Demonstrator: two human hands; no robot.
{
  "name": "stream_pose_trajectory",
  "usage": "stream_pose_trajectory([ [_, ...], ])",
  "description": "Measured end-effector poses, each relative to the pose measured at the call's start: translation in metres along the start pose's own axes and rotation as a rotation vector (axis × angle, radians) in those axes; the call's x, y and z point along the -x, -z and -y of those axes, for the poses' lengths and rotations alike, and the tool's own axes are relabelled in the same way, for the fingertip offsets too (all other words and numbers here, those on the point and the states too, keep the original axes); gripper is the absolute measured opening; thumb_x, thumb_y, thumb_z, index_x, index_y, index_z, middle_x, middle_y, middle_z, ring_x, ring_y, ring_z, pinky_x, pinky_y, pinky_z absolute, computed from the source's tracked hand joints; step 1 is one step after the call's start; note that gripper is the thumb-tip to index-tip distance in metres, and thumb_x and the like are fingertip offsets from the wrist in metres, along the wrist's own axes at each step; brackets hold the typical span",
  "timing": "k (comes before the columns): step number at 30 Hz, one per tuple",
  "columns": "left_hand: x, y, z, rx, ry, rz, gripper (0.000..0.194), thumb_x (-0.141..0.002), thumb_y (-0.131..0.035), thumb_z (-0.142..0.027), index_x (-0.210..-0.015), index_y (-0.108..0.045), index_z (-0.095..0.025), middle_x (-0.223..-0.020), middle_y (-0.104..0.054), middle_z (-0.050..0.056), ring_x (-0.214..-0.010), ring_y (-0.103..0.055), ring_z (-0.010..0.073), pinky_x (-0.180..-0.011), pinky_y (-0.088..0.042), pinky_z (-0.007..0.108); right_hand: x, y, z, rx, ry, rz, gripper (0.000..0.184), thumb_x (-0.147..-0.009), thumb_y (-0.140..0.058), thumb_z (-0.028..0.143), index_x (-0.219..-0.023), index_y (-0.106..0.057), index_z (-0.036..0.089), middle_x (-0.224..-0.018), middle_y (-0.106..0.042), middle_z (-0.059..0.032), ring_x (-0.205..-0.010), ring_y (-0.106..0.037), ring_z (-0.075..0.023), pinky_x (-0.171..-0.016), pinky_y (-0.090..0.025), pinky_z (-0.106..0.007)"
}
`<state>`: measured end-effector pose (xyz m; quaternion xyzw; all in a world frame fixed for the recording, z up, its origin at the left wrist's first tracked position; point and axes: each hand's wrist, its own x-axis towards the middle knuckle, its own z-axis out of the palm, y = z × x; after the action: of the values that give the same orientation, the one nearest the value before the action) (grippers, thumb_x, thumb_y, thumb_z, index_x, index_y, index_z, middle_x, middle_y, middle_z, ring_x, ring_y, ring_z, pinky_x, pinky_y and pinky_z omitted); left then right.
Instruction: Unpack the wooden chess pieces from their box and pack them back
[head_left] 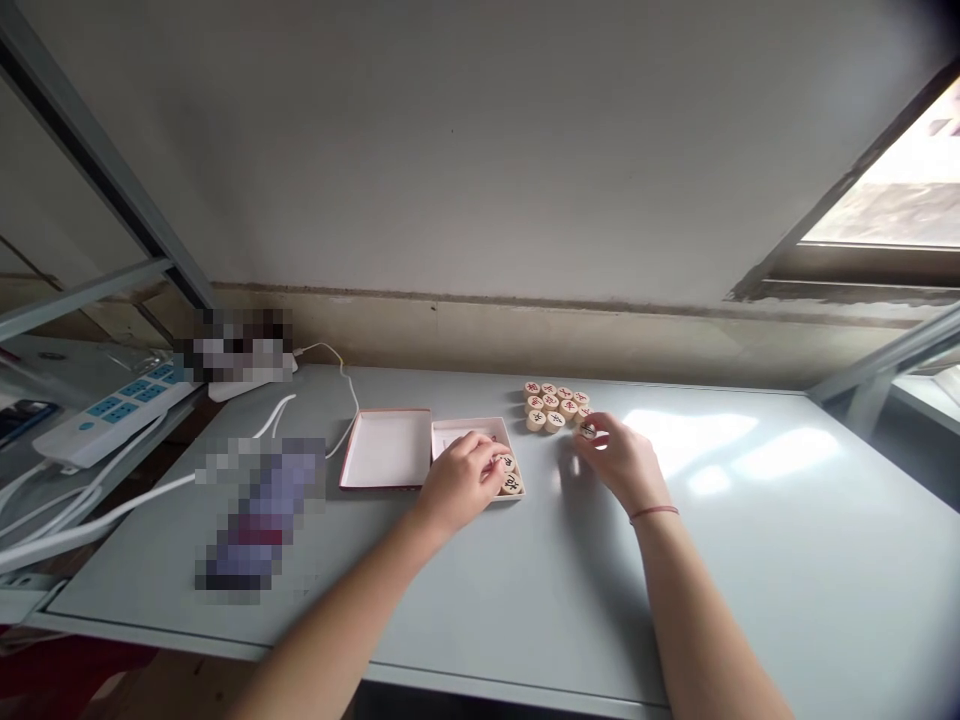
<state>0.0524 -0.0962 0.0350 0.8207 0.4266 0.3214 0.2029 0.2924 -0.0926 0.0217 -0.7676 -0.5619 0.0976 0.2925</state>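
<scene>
Round wooden Chinese chess pieces [550, 403] stand in rows on the desk, most with red characters and a few with black ones. My right hand [626, 455] pinches one black-marked chess piece [587, 431] at the front right of these rows. Over the open box tray [523, 480], my left hand [465, 478] has its fingers curled and closed on a chess piece, mostly hidden by the fingertips. Beside those fingertips, black-marked pieces [511, 484] lie in the tray's right side. Left of the tray, the box lid [390, 450] lies with its pale inside up.
White power strips [112, 420] and cables [97, 525] occupy the desk's left side. A blurred purple item [262, 515] lies left of the lid. Behind the desk [525, 600] rises a wall [480, 180], with metal frame bars at both sides and a window [892, 190] at right.
</scene>
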Motion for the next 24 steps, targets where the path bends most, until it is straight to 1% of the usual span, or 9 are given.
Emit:
stream_pose_trajectory([
  [3,0.0,0.0,0.0,0.006,-0.004,-0.003,0.02,-0.087,-0.049,-0.018,-0.096,-0.066,-0.022,-0.094,-0.065,0.002,-0.086,-0.064,0.0145,-0.08,-0.052,0.026,0.0,-0.007,0.003,-0.009,0.04,0.008,0.022,-0.072,-0.052,0.034,-0.089,-0.06,0.024,-0.083,-0.067,-0.0033,-0.067,-0.062,-0.017,-0.064,-0.044,-0.029],
  [7,0.0,-0.001,0.0,-0.01,-0.001,0.0,0.019,-0.086,-0.05,-0.019,-0.094,-0.067,-0.022,-0.092,-0.065,0.002,-0.085,-0.064,0.0147,-0.078,-0.052,0.026,0.001,-0.012,0.004,-0.016,0.037,-0.022,0.026,-0.071,-0.053,0.035,-0.094,-0.057,0.024,-0.093,-0.067,-0.0043,-0.063,-0.059,-0.0151,-0.064,-0.044,-0.029],
  [11,-0.002,0.001,0.002,-0.035,-0.013,-0.004,0.019,-0.086,-0.05,-0.019,-0.093,-0.067,-0.022,-0.091,-0.066,0.002,-0.086,-0.064,0.0155,-0.079,-0.052,0.027,0.001,-0.013,0.003,0.024,0.037,-0.058,0.016,-0.071,-0.051,0.036,-0.08,-0.052,0.024,-0.083,-0.065,-0.0028,-0.057,-0.053,-0.0142,-0.057,-0.04,-0.028],
  [14,-0.003,0.006,0.004,-0.058,-0.029,0.047,0.017,-0.086,-0.053,-0.026,-0.095,-0.067,-0.023,-0.094,-0.067,0.003,-0.089,-0.063,0.0173,-0.083,-0.05,0.03,0.001,-0.013,0.003,0.032,0.036,-0.061,0.014,-0.073,-0.049,0.037,-0.07,-0.046,0.024,-0.075,-0.062,-0.0018,-0.055,-0.049,-0.0141,-0.055,-0.038,-0.028],
  [15,-0.003,0.008,0.005,-0.084,-0.039,0.083,0.02,-0.085,-0.056,-0.032,-0.099,-0.066,-0.023,-0.097,-0.067,0.004,-0.092,-0.063,0.0192,-0.085,-0.049,0.032,0.001,-0.012,0.003,0.033,0.035,-0.064,0.016,-0.073,-0.049,0.038,-0.069,-0.044,0.023,-0.074,-0.061,-0.0019,-0.056,-0.048,-0.0143,-0.055,-0.037,-0.028],
  [16,-0.003,0.009,0.006,-0.118,-0.052,0.125,0.031,-0.081,-0.061,-0.041,-0.106,-0.065,-0.023,-0.103,-0.066,0.005,-0.097,-0.061,0.0219,-0.088,-0.048,0.035,0.001,-0.01,0.005,0.035,0.035,-0.072,0.018,-0.073,-0.05,0.039,-0.068,-0.043,0.023,-0.073,-0.06,-0.0022,-0.057,-0.048,-0.0146,-0.055,-0.037,-0.028],
  [19,0.0,0.01,0.01,-0.226,-0.082,0.239,0.075,-0.064,-0.07,-0.061,-0.126,-0.053,-0.022,-0.12,-0.06,0.012,-0.111,-0.055,0.0306,-0.095,-0.043,0.044,0.005,-0.006,0.015,0.017,0.07,-0.096,0.022,-0.073,-0.053,0.043,-0.069,-0.044,0.023,-0.074,-0.059,-0.0037,-0.06,-0.049,-0.0157,-0.055,-0.038,-0.028],
  [21,0.002,0.007,0.012,-0.28,-0.068,0.285,0.081,-0.063,-0.072,-0.06,-0.13,-0.049,-0.02,-0.124,-0.058,0.014,-0.114,-0.053,0.0326,-0.096,-0.041,0.046,0.011,-0.004,0.028,-0.061,0.118,-0.037,0.025,-0.076,-0.052,0.047,-0.073,-0.049,0.023,-0.074,-0.059,-0.0035,-0.059,-0.05,-0.0151,-0.056,-0.039,-0.027],
  [24,0.002,0.003,0.015,-0.326,-0.052,0.327,0.068,-0.069,-0.073,-0.05,-0.125,-0.052,-0.019,-0.123,-0.059,0.014,-0.114,-0.053,0.0319,-0.095,-0.041,0.046,0.022,-0.008,0.049,-0.234,0.217,0.231,0.033,-0.085,-0.044,0.052,-0.09,-0.057,0.022,-0.071,-0.06,-0.0012,-0.055,-0.05,-0.0135,-0.057,-0.042,-0.026],
])
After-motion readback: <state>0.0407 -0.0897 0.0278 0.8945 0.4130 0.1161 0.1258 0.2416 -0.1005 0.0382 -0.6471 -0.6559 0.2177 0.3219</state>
